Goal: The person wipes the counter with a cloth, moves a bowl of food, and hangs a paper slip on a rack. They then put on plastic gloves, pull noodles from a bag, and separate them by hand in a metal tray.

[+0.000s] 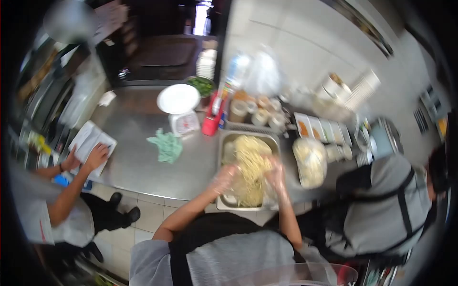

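Over the steel counter, from the head view, my clear-gloved left hand (224,178) and right hand (276,174) are down in the rectangular stainless steel tray (224,143). They sit one on each side of the heap of pale yellow noodles (249,162) that fills its middle. Both hands are blurred. The fingers look loosely curled into the strands, but I cannot tell whether either really has a bunch clamped. I judge this to be the loosening stage, with strands being worked apart inside the tray. A next move would call for closing the fingers on one bunch and lifting it clear without dragging the rest over the rim. A clear plastic bag of more noodles (310,162) lies just right of the tray, and a crumpled green cloth (166,145) lies to its left.
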Tool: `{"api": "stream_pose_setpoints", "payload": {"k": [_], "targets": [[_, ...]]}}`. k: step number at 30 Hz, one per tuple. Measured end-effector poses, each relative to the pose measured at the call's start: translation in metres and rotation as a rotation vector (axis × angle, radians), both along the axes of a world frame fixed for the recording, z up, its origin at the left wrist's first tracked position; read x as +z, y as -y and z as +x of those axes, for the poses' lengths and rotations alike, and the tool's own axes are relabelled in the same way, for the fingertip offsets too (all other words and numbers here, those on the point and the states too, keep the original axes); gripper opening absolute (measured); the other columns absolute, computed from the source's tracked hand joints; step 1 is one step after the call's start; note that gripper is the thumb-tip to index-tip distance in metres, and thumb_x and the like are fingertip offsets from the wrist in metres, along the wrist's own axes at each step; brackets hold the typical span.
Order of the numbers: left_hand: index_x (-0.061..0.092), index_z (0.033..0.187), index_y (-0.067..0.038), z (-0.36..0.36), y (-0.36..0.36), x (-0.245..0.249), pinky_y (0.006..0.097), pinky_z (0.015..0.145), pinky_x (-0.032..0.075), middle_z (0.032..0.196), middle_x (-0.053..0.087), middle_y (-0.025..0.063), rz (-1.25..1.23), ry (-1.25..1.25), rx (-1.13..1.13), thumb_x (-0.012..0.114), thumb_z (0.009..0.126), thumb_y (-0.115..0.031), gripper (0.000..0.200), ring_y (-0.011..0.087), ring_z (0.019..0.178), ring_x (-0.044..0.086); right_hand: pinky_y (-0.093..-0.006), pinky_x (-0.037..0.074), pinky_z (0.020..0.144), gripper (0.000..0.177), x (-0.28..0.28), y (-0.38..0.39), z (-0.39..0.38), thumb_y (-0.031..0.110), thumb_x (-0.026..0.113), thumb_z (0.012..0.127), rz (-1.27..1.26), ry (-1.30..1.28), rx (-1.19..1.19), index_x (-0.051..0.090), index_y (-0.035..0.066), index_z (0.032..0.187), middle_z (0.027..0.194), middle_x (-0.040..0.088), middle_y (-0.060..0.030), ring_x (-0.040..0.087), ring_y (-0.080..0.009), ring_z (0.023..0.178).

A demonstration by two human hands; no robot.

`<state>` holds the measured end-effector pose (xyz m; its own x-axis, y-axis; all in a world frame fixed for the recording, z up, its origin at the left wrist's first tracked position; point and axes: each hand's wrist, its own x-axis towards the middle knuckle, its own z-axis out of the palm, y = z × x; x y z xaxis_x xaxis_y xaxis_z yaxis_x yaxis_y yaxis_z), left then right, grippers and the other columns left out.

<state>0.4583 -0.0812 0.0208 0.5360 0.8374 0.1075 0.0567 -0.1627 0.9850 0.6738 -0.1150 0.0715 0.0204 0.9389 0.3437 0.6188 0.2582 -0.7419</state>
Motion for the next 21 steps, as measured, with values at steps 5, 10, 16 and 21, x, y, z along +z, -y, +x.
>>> {"api": "stream_pose_setpoints", "payload": {"k": [5, 10, 16, 21], "targets": [[0.053, 0.123, -0.004, 0.002, -0.011, -0.014, 0.0390, 0.076, 0.051, 0.101, 0.063, 0.0156, 0.270, -0.329, -0.013, 0.060, 0.087, -0.040, 0.051, 0.0275, 0.087, 0.062, -0.0302, 0.049, 0.076, 0.036, 0.043, -0.012, 0.009, 0.009, 0.067, 0.072, -0.021, -0.230, -0.042, 0.062, -0.003, 0.106, 0.092, 0.067, -0.0126, 0.062, -0.0181, 0.081], [0.052, 0.126, -0.008, 0.000, -0.015, 0.026, 0.0403, 0.084, 0.049, 0.115, 0.059, 0.0186, 0.359, -0.777, -0.081, 0.064, 0.083, -0.033, 0.051, 0.0326, 0.099, 0.059, -0.0342, 0.042, 0.094, 0.041, 0.027, -0.001, 0.009, 0.008, 0.056, 0.083, 0.065, 0.044, 0.097, 0.054, 0.004, 0.123, 0.116, 0.057, -0.0158, 0.054, -0.0275, 0.106], [0.056, 0.120, -0.004, -0.022, -0.021, 0.042, 0.0363, 0.092, 0.045, 0.114, 0.061, 0.0123, 0.214, -0.272, -0.009, 0.066, 0.082, -0.013, 0.040, 0.0252, 0.106, 0.059, -0.0445, 0.040, 0.102, 0.069, 0.041, 0.014, 0.012, 0.005, 0.066, 0.073, -0.290, 0.335, 0.149, 0.042, 0.016, 0.137, 0.138, 0.041, -0.0237, 0.045, -0.0413, 0.119], [0.060, 0.117, -0.008, -0.004, -0.004, 0.006, 0.0317, 0.087, 0.047, 0.111, 0.062, 0.0089, 0.073, -0.107, -0.018, 0.066, 0.081, -0.009, 0.036, 0.0211, 0.098, 0.059, -0.0460, 0.045, 0.098, 0.072, -0.015, 0.010, -0.044, 0.006, 0.070, 0.067, -0.343, 0.583, -0.057, 0.047, 0.017, 0.134, 0.142, 0.029, -0.0345, 0.047, -0.0512, 0.114]]}}
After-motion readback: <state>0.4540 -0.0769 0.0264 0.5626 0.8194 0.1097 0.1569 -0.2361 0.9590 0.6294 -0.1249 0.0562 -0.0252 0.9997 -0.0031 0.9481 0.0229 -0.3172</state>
